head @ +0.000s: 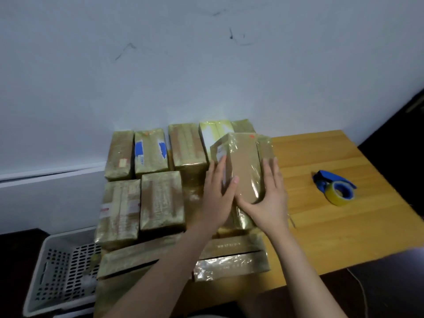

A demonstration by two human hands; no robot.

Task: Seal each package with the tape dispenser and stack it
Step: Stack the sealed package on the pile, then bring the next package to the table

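Note:
A brown package (pixel 244 161) wrapped in shiny clear tape sits on top of other taped packages at the right end of the stack. My left hand (pixel 216 193) rests flat against its left side with straight fingers. My right hand (pixel 267 196) cups its near right corner, fingers straight along the side and thumb across the front. The blue tape dispenser (pixel 335 185) with a yellowish roll lies by itself on the wooden table (pixel 332 230), to the right of both hands.
Several taped packages (pixel 160 200) lie in rows to the left, against a pale wall (pixel 183 65). A white perforated basket (pixel 62 276) stands low at the left, beside the table. A thin cord (pixel 360 285) hangs at the table's near right edge.

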